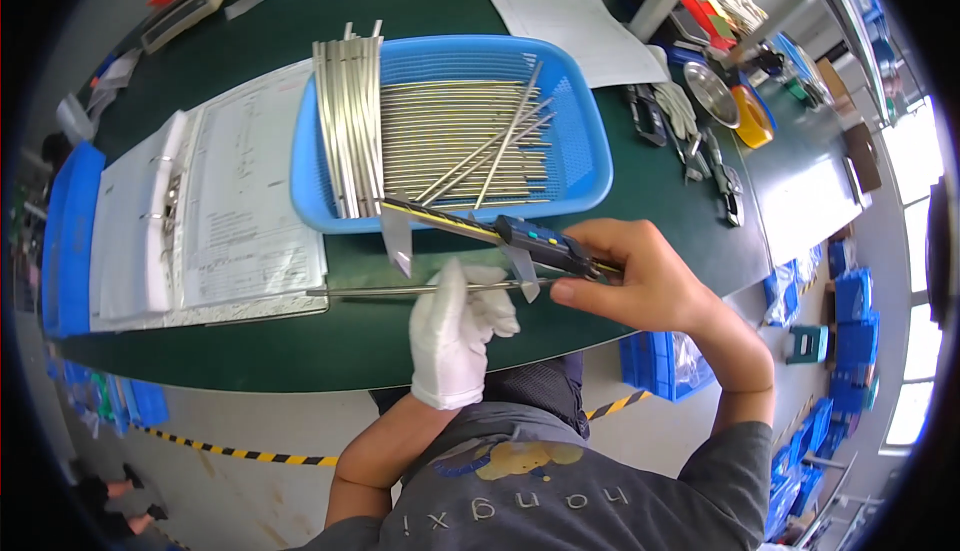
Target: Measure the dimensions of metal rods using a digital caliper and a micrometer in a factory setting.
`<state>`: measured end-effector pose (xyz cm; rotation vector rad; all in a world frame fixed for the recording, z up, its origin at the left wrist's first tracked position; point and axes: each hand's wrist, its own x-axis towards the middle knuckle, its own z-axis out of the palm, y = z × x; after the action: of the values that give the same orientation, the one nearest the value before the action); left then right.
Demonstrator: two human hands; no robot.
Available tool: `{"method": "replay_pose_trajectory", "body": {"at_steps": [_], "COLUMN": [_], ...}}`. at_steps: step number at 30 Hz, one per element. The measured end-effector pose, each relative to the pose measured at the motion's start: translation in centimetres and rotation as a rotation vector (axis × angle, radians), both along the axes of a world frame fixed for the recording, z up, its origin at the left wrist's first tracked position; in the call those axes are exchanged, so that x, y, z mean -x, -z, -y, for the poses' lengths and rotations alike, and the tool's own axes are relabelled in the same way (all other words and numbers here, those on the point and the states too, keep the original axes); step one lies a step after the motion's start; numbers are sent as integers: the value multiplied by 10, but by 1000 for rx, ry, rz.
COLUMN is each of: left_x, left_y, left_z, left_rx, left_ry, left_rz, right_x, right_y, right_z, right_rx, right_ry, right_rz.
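My left hand (455,331), in a white glove, holds a thin metal rod (370,291) that lies level above the table's near edge. My bare right hand (640,276) grips a digital caliper (490,229) by its sliding head. The caliper's two jaws point down at the rod, one near the rod's middle and one close to my gloved fingers. Just behind them stands a blue plastic basket (590,151) filled with several more metal rods (450,136).
An open ring binder (200,211) with printed sheets lies left of the basket on the dark green table (650,221). A loose paper sheet (565,16) lies behind the basket. Gloves, pliers and small bowls sit at the right. Blue bins stand on the floor.
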<state>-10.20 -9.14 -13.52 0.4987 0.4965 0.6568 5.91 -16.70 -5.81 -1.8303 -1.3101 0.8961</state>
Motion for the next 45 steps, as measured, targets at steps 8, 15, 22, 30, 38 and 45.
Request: {"method": "replay_pose_trajectory", "body": {"at_steps": [8,15,22,30,38,45], "left_x": [14,31,31,34,34,33], "left_y": [-4,-5,-13,-15,-15,-15], "left_z": [-18,-35,-30,-28,-24,-22], "left_rx": [-9,-145,-202,-188,-192,-159], "left_ry": [-142,-285,-273,-267,-273,-291], "left_rz": [73,17,-48,12,-11,-47], "right_x": [-28,-27,-18,-14,-12,-11], "right_y": [-32,-34,-28,-24,-23,-24], "right_z": [23,55,53,51,56,54], "right_rx": [-254,-309,-297,-332,-332,-343], "right_ry": [-5,-200,-277,-295,-286,-264], "right_rz": [356,906,1068,1057,1116,1110]}}
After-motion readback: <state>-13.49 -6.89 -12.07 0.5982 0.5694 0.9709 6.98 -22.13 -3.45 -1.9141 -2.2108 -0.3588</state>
